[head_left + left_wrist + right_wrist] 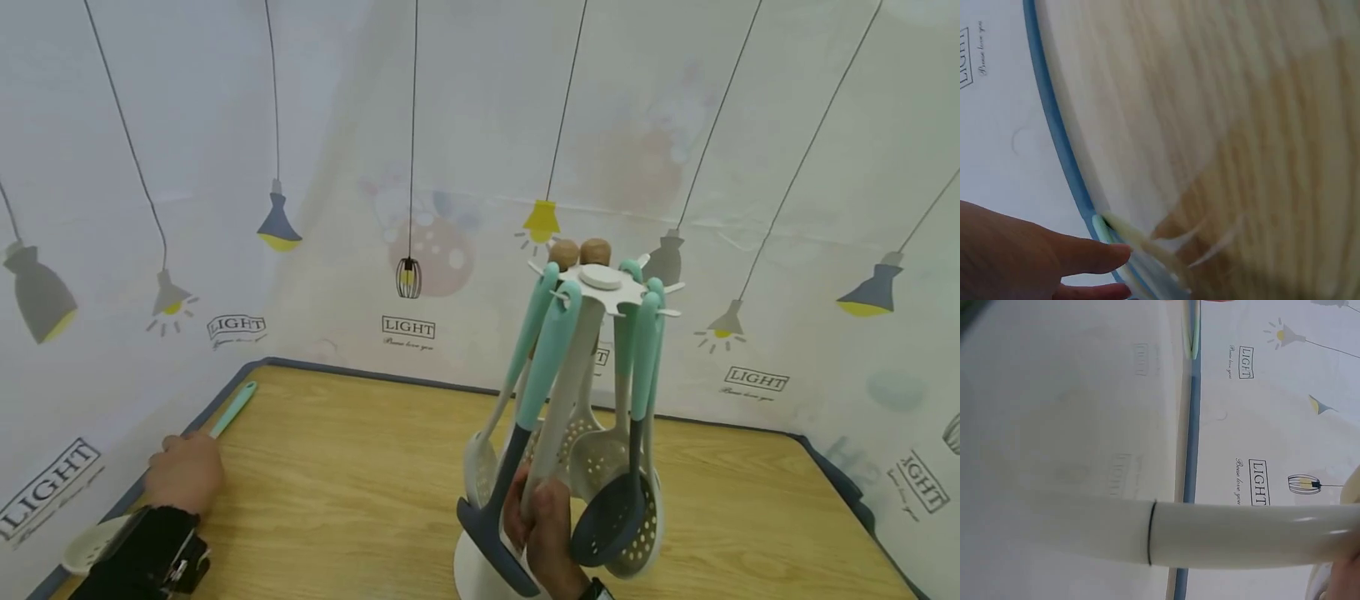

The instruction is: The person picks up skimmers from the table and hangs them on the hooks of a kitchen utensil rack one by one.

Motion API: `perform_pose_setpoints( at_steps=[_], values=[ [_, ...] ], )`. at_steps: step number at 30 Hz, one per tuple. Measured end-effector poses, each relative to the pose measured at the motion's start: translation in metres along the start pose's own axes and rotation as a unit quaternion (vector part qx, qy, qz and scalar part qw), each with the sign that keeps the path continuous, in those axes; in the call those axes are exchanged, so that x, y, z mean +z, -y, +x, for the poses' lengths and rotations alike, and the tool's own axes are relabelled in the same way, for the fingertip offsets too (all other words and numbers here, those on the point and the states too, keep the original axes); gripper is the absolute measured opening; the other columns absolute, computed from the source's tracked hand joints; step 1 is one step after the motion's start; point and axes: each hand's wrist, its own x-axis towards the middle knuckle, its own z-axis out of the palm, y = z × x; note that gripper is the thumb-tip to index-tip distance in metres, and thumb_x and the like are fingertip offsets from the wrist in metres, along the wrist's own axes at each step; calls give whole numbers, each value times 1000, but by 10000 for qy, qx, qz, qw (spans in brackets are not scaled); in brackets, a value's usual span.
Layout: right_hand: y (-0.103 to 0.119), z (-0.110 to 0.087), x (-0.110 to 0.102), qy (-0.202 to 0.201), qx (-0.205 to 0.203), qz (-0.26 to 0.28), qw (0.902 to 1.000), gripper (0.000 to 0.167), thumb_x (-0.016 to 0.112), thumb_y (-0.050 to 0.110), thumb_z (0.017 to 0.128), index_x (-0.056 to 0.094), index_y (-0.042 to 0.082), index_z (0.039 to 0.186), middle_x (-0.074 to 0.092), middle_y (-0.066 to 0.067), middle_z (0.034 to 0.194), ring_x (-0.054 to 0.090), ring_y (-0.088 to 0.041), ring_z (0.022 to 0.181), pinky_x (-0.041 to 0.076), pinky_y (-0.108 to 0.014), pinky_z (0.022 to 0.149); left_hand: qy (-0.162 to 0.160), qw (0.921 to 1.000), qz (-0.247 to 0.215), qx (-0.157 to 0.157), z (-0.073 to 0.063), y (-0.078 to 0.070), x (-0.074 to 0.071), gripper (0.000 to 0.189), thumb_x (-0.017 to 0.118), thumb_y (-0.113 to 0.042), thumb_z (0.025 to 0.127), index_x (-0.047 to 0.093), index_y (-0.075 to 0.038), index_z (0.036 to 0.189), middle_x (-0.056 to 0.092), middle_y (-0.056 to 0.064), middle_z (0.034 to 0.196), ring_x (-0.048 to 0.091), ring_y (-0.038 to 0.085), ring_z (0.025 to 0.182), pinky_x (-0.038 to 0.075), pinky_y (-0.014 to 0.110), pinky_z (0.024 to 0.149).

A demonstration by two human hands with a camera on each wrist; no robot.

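At the table's left edge, my left hand [187, 472] pinches a slotted turner with a mint-green handle [235, 408]. Its cream, perforated head [96, 543] shows behind the wrist, partly hidden by the dark sleeve. The left wrist view has my thumb and a finger at this handle [1104, 229]. My right hand [551, 525] grips the white pole [562, 408] of a rotating utensil stand. Around its top [600, 279] hang several mint-handled utensils, among them a dark ladle [611, 518], a dark flat-headed tool [497, 542] and cream perforated spoons.
Two round wooden ends [596, 252] stick up behind the stand's top. Below is its white round base [476, 571]. The wood-look table [337, 475] has a dark blue edge strip [375, 377], with a lamp-printed curtain [480, 125] rising behind.
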Motion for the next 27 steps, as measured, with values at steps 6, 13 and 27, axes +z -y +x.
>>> perform_pose_setpoints(
  at_steps=[6, 13, 27],
  values=[
    [2, 1, -5, 312, 584, 32, 9978, 53, 31, 49, 109, 47, 12, 74, 43, 8, 57, 35, -11, 44, 21, -40, 36, 490, 9988, -49, -72, -1, 10, -1, 23, 39, 7, 94, 56, 22, 90, 57, 40, 79, 62, 51, 70, 54, 56, 57],
    [-5, 5, -2, 276, 36, -37, 9996, 68, 37, 52, 108, 31, -6, 72, 26, -15, 52, 24, -21, 39, 16, -37, 30, 310, 9994, -168, 17, -4, 8, -2, 22, 42, 9, 92, 59, 16, 80, 59, 34, 71, 64, 43, 63, 53, 50, 51],
    [-12, 6, 10, -470, -806, -315, 9951, 67, 41, 41, 109, 28, -6, 64, 21, -15, 51, 17, -26, 35, 12, -34, 27, 33, 9997, -210, 146, -4, -4, -1, 18, 45, 9, 92, 57, 19, 85, 56, 36, 74, 60, 47, 64, 50, 54, 51]
  ],
)
